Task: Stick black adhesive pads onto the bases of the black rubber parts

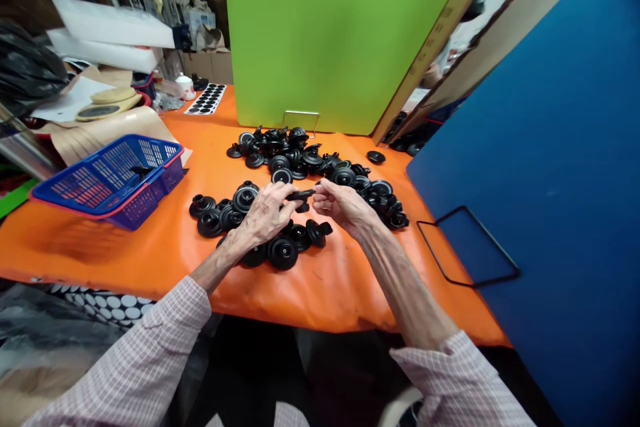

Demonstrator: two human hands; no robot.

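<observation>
In the middle of the head view, my left hand (270,212) is closed on a black round part (302,195). The part is seen edge-on as a flat disc, with a short piece below it. My right hand (345,205) has its fingers curled together at the disc's right edge. Whether its fingertips pinch the disc or something small is hidden. Under and around my left hand lies a near group of similar black stepped discs (283,252), some with short stems. Beyond both hands a larger pile of them (295,153) stretches to the right.
An orange-covered table (200,267) bears everything. At left stands a blue basket (150,195) with a dark item inside. A green board (345,33) rises behind the pile. On the right lean a blue board (560,180) and its black wire stand (470,280). A sticker sheet (206,100) lies far left.
</observation>
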